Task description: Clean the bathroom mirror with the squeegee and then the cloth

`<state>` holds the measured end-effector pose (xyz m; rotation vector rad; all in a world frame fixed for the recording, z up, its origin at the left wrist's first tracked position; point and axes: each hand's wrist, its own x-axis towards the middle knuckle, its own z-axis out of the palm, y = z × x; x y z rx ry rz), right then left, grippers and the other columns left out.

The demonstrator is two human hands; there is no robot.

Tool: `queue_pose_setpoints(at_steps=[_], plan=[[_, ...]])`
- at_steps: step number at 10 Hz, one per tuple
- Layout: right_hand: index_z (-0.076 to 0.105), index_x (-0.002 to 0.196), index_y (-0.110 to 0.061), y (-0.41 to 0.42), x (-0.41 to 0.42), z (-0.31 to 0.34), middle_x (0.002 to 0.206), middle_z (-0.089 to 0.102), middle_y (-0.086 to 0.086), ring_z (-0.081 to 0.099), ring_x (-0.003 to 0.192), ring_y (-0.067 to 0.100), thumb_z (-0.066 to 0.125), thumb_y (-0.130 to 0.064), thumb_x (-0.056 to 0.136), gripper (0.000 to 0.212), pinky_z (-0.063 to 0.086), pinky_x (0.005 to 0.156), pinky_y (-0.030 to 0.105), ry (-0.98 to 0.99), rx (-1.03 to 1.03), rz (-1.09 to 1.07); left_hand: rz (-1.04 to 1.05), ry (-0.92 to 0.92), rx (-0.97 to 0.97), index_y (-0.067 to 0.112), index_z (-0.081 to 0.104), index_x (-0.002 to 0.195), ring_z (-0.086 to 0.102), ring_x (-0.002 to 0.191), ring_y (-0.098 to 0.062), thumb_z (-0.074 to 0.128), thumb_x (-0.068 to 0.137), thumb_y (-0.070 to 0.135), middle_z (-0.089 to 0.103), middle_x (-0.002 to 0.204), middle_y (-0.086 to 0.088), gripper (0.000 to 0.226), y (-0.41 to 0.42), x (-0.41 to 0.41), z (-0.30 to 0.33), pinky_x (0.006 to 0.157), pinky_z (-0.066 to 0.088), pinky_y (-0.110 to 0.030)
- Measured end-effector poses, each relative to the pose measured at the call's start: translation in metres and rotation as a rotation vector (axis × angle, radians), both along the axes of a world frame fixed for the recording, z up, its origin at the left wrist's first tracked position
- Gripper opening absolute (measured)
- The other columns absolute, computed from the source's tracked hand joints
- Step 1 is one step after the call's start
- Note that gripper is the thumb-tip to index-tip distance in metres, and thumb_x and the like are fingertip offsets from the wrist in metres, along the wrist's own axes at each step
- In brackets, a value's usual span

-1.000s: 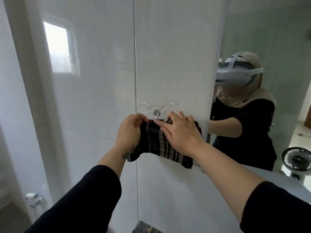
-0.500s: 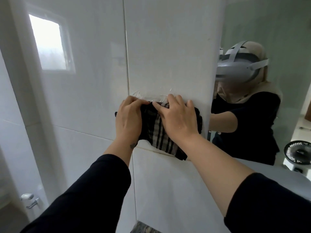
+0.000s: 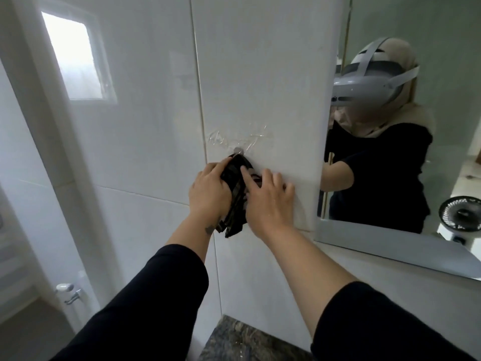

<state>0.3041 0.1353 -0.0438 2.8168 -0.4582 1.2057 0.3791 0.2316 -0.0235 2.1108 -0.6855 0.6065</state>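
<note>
Both black-sleeved arms reach forward and up, forearms bare. The left hand [image 3: 209, 192] curls its fingers around a dark striped cloth [image 3: 235, 196]; the right hand [image 3: 269, 201] lies flat, fingers spread, index finger pressing the cloth.

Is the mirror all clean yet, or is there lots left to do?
Can't tell if wiping is done: the mirror shows a fairly clear reflection, and no squeegee is in view. Right now the left hand and right hand bunch the striped cloth against the wall tile, just under a small hook. Maybe only hanging it remains.
</note>
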Motion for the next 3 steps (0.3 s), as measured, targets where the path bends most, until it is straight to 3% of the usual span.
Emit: queue_pose_setpoints(at_steps=[1, 2, 3], plan=[[0.032, 0.145, -0.034, 0.011, -0.032, -0.04, 0.13, 0.046, 0.013, 0.044, 0.11, 0.031, 0.063, -0.018, 0.081, 0.072, 0.039, 0.088, 0.042, 0.069, 0.129, -0.018, -0.009, 0.098, 0.087, 0.03, 0.026, 0.148, 0.037, 0.132, -0.028, 0.032, 0.086, 0.006, 0.04, 0.149, -0.002, 0.067, 0.007, -0.016, -0.014, 0.108, 0.03, -0.051], [0.041, 0.141, -0.035, 0.025, -0.079, -0.073, 0.144, 0.039, 0.011, 0.039, 0.126, 0.031, 0.064, -0.015, 0.082, 0.066, 0.036, 0.099, 0.045, 0.072, 0.239, 0.011, 0.057, 0.069, 0.077, 0.024, 0.02, 0.15, 0.021, 0.141, -0.026, 0.042, 0.089, 0.007, 0.016, 0.158, 0.0, 0.067, 0.012, -0.058, -0.047, 0.114, 0.019, -0.048], [0.048, 0.133, -0.043, 0.047, -0.144, -0.1, 0.148, 0.031, -0.005, 0.027, 0.136, 0.02, 0.05, -0.028, 0.094, 0.042, 0.027, 0.109, 0.043, 0.21, 0.351, 0.091, -0.073, 0.119, 0.085, 0.024, 0.033, 0.143, 0.024, 0.136, -0.027, 0.049, 0.089, 0.011, 0.016, 0.154, -0.001, 0.058, 0.022, -0.122, -0.093, 0.111, 0.027, -0.041]])
